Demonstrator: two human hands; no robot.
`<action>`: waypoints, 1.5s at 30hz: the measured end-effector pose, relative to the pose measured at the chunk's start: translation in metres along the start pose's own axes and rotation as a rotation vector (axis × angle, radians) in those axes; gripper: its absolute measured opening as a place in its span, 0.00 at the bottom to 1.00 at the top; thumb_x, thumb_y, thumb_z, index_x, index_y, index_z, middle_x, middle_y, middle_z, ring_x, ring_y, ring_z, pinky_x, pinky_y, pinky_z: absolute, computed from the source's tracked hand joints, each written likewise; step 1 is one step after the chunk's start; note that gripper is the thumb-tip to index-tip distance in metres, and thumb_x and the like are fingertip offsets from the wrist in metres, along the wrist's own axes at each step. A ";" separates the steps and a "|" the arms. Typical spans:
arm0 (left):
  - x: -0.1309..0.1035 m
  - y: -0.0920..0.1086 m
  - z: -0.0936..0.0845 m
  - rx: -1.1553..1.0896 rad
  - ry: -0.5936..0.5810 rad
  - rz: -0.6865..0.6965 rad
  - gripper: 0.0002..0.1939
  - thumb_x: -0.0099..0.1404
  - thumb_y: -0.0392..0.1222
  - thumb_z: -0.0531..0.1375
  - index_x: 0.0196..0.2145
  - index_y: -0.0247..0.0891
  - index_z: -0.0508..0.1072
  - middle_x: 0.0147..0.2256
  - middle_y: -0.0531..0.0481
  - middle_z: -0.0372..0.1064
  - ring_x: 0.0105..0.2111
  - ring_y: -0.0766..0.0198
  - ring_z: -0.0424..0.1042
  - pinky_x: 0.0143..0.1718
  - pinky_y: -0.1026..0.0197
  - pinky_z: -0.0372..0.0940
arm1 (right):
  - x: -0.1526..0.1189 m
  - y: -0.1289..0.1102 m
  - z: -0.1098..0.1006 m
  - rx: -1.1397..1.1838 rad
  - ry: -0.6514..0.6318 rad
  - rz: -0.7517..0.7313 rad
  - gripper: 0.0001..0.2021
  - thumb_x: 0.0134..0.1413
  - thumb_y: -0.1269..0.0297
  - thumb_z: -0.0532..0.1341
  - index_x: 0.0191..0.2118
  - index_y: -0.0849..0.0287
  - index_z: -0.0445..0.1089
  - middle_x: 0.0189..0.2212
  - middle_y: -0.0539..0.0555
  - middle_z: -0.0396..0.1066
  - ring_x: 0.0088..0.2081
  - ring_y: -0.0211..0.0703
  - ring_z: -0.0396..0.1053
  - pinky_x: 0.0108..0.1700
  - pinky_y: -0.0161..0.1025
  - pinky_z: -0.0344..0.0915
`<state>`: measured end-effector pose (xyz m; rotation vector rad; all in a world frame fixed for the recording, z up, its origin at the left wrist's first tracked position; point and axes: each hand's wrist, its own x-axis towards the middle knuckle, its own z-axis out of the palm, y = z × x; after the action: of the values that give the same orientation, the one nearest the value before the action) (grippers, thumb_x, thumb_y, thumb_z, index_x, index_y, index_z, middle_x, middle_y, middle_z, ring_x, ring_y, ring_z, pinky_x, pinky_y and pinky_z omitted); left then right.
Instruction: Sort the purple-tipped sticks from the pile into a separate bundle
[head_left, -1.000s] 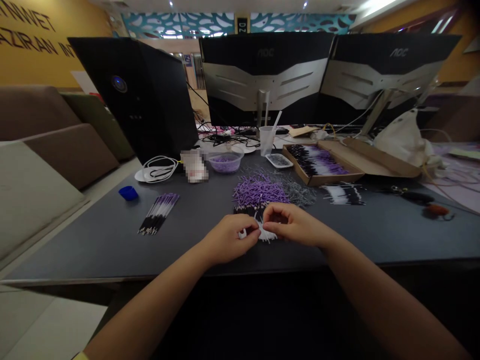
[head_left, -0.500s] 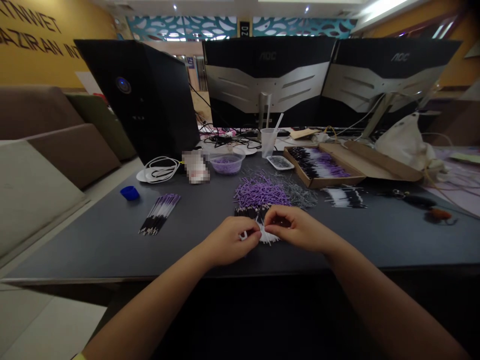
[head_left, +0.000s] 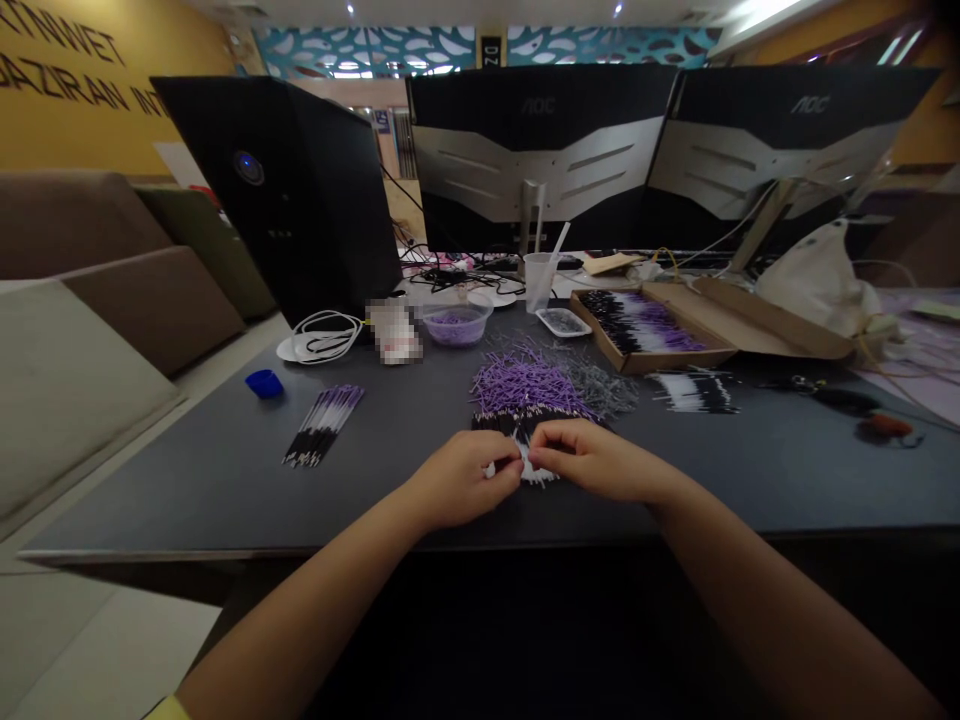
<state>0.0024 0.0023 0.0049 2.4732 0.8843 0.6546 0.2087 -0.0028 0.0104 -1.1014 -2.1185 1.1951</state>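
- What appears done?
- Purple-tipped sticks (head_left: 324,424), bundled left of the left hand (head_left: 480,478).
- What remains?
- White-ended sticks (head_left: 540,475), beneath it and the right hand (head_left: 592,458). Fingertips are drawn together; grip cannot be told.

One left hand (head_left: 466,482) and one right hand (head_left: 598,462) are showing — alongside one purple heap (head_left: 521,382), one grey heap (head_left: 611,390), one blue container (head_left: 265,384), one cardboard box (head_left: 652,362), one computer tower (head_left: 300,200), two monitors (head_left: 540,155).
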 end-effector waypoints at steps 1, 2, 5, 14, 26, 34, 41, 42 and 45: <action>0.000 0.000 0.000 -0.025 -0.001 -0.006 0.10 0.64 0.38 0.53 0.25 0.35 0.68 0.23 0.55 0.63 0.26 0.70 0.61 0.31 0.66 0.55 | -0.001 -0.001 0.000 -0.002 0.025 -0.011 0.11 0.59 0.57 0.57 0.33 0.59 0.67 0.25 0.47 0.63 0.26 0.34 0.58 0.28 0.32 0.55; 0.000 0.001 -0.001 -0.052 -0.005 -0.014 0.11 0.64 0.37 0.53 0.25 0.35 0.68 0.23 0.55 0.63 0.25 0.70 0.61 0.31 0.66 0.55 | -0.002 -0.002 0.001 -0.009 0.049 -0.022 0.09 0.59 0.58 0.58 0.33 0.59 0.66 0.25 0.47 0.63 0.26 0.34 0.59 0.29 0.32 0.55; 0.000 0.000 -0.001 -0.140 -0.028 -0.039 0.12 0.64 0.37 0.52 0.23 0.34 0.67 0.22 0.55 0.61 0.25 0.70 0.61 0.30 0.66 0.55 | -0.003 -0.005 0.002 -0.050 0.086 -0.051 0.07 0.58 0.61 0.59 0.34 0.58 0.66 0.27 0.48 0.65 0.28 0.35 0.61 0.30 0.33 0.57; -0.001 0.001 -0.001 -0.131 -0.032 -0.016 0.12 0.64 0.38 0.52 0.23 0.35 0.67 0.21 0.56 0.60 0.24 0.71 0.59 0.28 0.67 0.55 | -0.006 -0.008 0.004 0.080 0.027 -0.052 0.08 0.58 0.59 0.59 0.36 0.57 0.64 0.28 0.48 0.66 0.27 0.35 0.63 0.28 0.32 0.60; -0.002 -0.002 0.004 0.130 0.033 0.044 0.11 0.64 0.39 0.52 0.25 0.36 0.67 0.24 0.53 0.61 0.26 0.68 0.60 0.31 0.65 0.54 | 0.002 -0.007 0.015 0.161 0.115 0.158 0.12 0.58 0.57 0.56 0.28 0.58 0.63 0.20 0.45 0.62 0.18 0.31 0.58 0.19 0.30 0.55; -0.002 0.001 0.002 -0.187 0.046 -0.076 0.13 0.65 0.39 0.51 0.24 0.35 0.66 0.21 0.56 0.61 0.23 0.71 0.61 0.27 0.67 0.55 | -0.003 -0.006 0.008 0.149 0.154 -0.022 0.05 0.55 0.64 0.60 0.35 0.59 0.69 0.25 0.49 0.67 0.24 0.33 0.65 0.25 0.32 0.63; -0.004 0.001 0.002 -0.377 -0.037 -0.109 0.14 0.66 0.41 0.50 0.26 0.34 0.68 0.23 0.55 0.62 0.23 0.71 0.61 0.26 0.68 0.56 | -0.004 -0.010 0.009 0.327 0.115 -0.010 0.04 0.53 0.66 0.61 0.34 0.60 0.68 0.24 0.49 0.69 0.23 0.35 0.68 0.27 0.35 0.67; -0.004 0.001 0.003 -0.331 -0.011 -0.071 0.13 0.66 0.39 0.50 0.27 0.34 0.68 0.23 0.55 0.63 0.23 0.71 0.61 0.27 0.68 0.56 | -0.004 -0.011 0.009 0.401 0.086 0.021 0.05 0.53 0.65 0.61 0.34 0.60 0.67 0.23 0.48 0.70 0.22 0.36 0.69 0.26 0.36 0.68; -0.003 0.001 0.006 -0.155 0.108 0.047 0.10 0.64 0.35 0.52 0.27 0.34 0.69 0.23 0.55 0.63 0.25 0.71 0.61 0.29 0.68 0.55 | 0.000 -0.010 0.012 0.520 0.053 0.074 0.09 0.53 0.60 0.62 0.34 0.61 0.66 0.22 0.49 0.71 0.21 0.37 0.70 0.25 0.37 0.70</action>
<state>0.0039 -0.0017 -0.0001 2.3450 0.7854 0.8467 0.1962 -0.0117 0.0132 -0.9584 -1.5989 1.6104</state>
